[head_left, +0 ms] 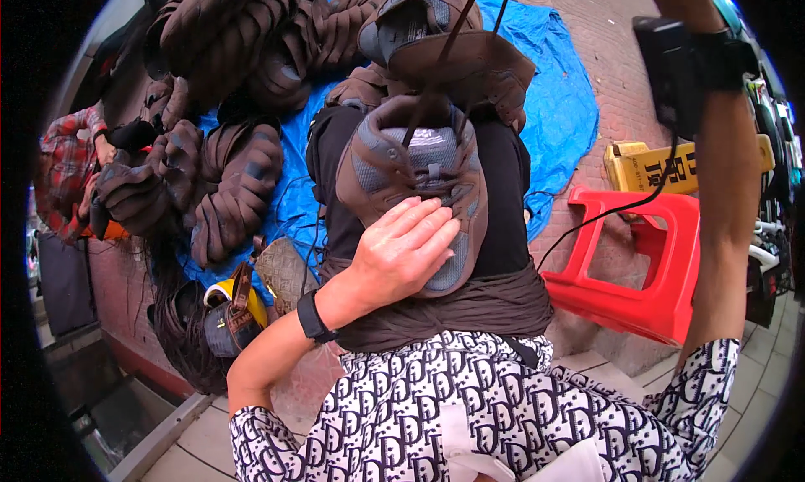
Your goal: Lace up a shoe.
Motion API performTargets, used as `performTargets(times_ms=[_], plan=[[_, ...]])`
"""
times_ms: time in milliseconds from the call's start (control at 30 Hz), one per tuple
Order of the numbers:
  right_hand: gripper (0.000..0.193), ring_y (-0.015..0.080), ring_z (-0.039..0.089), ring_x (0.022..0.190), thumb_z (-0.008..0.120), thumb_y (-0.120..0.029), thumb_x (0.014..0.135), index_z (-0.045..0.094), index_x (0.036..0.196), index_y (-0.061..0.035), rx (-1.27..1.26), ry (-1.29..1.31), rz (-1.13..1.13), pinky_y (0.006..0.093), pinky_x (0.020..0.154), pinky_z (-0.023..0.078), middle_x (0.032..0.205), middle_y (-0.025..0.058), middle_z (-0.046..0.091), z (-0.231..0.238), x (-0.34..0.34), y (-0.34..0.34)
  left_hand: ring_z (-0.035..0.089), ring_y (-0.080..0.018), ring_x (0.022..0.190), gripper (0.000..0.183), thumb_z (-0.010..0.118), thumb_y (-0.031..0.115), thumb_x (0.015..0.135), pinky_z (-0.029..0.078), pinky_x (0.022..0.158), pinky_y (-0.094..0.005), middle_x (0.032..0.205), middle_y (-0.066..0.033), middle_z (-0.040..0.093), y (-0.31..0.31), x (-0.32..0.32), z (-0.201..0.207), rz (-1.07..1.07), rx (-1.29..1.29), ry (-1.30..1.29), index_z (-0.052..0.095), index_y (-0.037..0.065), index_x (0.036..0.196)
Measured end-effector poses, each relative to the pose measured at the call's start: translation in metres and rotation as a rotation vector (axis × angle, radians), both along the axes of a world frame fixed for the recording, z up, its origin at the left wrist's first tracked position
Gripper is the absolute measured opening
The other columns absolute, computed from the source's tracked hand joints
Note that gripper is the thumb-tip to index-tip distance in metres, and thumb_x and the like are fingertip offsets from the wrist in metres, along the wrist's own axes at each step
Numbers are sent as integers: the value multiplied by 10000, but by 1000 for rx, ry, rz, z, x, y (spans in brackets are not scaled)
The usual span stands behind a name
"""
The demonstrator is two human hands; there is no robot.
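A brown and grey-blue lace-up shoe (360, 163) rests on my lap, its toe toward me and its opening away from me. My left hand (411, 245) lies flat across the shoe's lower lacing, with the fingers stretched out. Dark shoelaces (459, 31) rise taut from the eyelets and leave the picture at the top. My right arm is raised high at the right, a black device strapped at its wrist. Only the base of my right hand (683, 0) shows at the top edge; its fingers are out of the picture. More loose laces (453, 318) lie across my lap.
Another brown shoe (411, 29) sits beyond my knees. Stacked brown shoes (226, 46) cover much of a blue tarp (562, 88). A red plastic stool (620, 297) and a yellow box (641, 165) stand to the right. A person in a checked shirt (63, 163) handles shoes at the left.
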State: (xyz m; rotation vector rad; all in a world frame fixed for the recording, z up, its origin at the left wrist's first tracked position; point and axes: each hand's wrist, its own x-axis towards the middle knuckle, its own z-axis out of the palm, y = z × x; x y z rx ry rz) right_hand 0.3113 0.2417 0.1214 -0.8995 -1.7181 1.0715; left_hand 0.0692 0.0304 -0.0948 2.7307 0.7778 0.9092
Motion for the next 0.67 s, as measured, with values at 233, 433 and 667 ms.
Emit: performTargets(times_ms=[233,433,667], plan=[[111,48,443,416,601,-96,795,577,728,-10,56,62,206,181,358,299,630,45,583,-16,-68,-51,560,-177,938,329,633,67,728,432,823,-296,967,-100,590,54,-17,60,336,-515,-715,529,-11,1031],[133,53,438,411,576,-105,808,562,688,-47,-56,242,44,176,355,300,578,22,561,-44,-40,-5,564,-129,717,191,546,202,832,436,737,-262,765,-56,596,93,14,85,-134,-1313,-464,567,13,830],[188,79,438,364,601,-171,775,581,714,6,-326,133,-132,201,337,322,532,47,543,-174,-14,-73,536,-209,901,427,522,187,825,397,873,-387,1102,-128,553,87,-18,32,-267,-1451,-1373,463,-30,1188]])
